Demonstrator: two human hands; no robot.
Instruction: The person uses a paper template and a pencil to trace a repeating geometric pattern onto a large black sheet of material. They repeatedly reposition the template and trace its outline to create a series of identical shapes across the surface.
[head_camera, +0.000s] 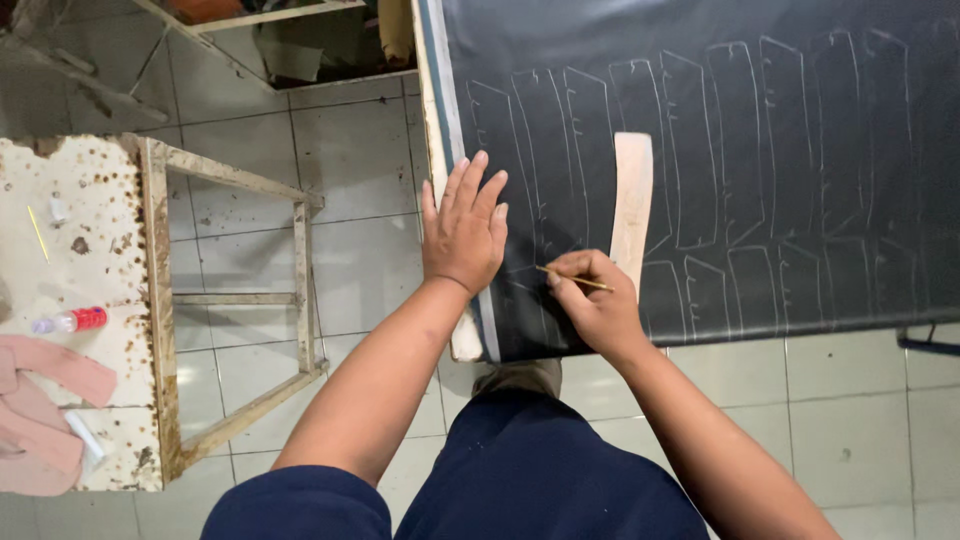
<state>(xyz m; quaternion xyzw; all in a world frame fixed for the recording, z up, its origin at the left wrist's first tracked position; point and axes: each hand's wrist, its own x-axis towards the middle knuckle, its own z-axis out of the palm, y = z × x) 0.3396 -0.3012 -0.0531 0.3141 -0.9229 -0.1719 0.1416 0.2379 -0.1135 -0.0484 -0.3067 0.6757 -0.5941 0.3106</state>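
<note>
The dark sheet (760, 150) spread over the surface is already well covered: a long upper row of traced outlines runs across it, about nine that I can count, and a lower row of shorter shapes, roughly five, sits to the right of the pale template (632, 200). My guess is most of the marking is done. The bare stretch left is the lower strip of sheet to the left of the template, just where the hands are working, and the sheet's far right runs out of view.

There is one template, lying flat on the sheet between traced outlines. The right hand (597, 305) is just beside the template's lower end, its grip pinched shut on a single thin pencil-like stick (573, 279) whose tip meets the sheet. The left hand (463, 232), left of the template, lies flat with fingers spread apart, pressing the sheet's edge and holding nothing.

Well left of the template stands one stained side table (80, 300), carrying one small red-labelled bottle (70, 320) and one pink cloth (45, 415).
</note>
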